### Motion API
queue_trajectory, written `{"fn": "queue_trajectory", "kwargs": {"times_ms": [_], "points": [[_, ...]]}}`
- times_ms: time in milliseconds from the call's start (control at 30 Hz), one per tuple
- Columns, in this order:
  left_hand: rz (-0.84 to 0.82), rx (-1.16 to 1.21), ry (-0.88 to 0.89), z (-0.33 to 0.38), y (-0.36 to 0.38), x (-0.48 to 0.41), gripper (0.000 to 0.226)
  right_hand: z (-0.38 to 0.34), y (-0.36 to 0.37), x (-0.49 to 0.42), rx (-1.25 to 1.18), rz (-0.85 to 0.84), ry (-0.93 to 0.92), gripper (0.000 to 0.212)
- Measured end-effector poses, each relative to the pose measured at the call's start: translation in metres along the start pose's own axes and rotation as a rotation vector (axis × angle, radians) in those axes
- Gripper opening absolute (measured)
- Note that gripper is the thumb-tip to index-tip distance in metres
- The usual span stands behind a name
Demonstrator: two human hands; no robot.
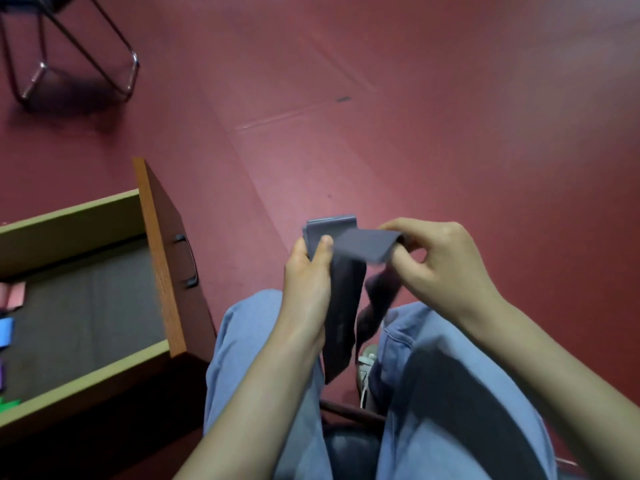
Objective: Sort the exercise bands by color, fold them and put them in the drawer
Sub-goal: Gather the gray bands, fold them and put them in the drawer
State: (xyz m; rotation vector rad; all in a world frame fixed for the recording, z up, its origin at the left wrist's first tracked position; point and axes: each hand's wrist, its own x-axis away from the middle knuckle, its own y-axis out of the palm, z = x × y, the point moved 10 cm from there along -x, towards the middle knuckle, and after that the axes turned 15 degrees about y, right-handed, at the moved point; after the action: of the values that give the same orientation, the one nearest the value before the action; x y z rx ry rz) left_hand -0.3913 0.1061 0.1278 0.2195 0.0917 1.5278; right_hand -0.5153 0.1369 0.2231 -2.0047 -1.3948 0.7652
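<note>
Hands met just below centre, over the lap. Left hand [306,271] gripped a folded stack of the grey band [346,292], thumb pressed on its front, fingers mostly hidden behind. Right hand [440,261], at 3 o'clock from the left, pinched a loop of the same band between thumb and fingers, the strip lying flat across to the stack. Loose tail hung toward 6 o'clock between the knees of the jeans [450,393]. Drawer [69,209] stood open at 8 o'clock, well apart from the grey band. Along its left edge lay a pink band [14,294], blue band [5,332], purple band [1,375] and green band [7,405], all cut off by the frame. Chair frame [69,46] stood at 11 o'clock on the red floor [450,116].
</note>
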Motion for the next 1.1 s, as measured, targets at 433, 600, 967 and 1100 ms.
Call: {"fn": "queue_trajectory", "kwargs": {"times_ms": [433, 600, 967, 1100], "points": [[0.022, 0.141, -0.048, 0.029, -0.003, 0.068, 0.018, -0.002, 0.008, 0.088, -0.909, -0.232, 0.317, 0.015], [-0.019, 0.212, -0.076, 0.046, 0.000, 0.095, 0.022, -0.010, 0.003, 0.110, -0.796, -0.127, 0.301, 0.009], [-0.098, 0.147, -0.032, 0.054, -0.002, 0.122, 0.044, -0.017, 0.001, 0.133, -0.532, -0.043, 0.361, 0.064], [-0.101, 0.029, 0.164, 0.073, -0.004, 0.123, 0.010, -0.019, 0.002, 0.135, -0.459, -0.011, 0.365, 0.061]]}}
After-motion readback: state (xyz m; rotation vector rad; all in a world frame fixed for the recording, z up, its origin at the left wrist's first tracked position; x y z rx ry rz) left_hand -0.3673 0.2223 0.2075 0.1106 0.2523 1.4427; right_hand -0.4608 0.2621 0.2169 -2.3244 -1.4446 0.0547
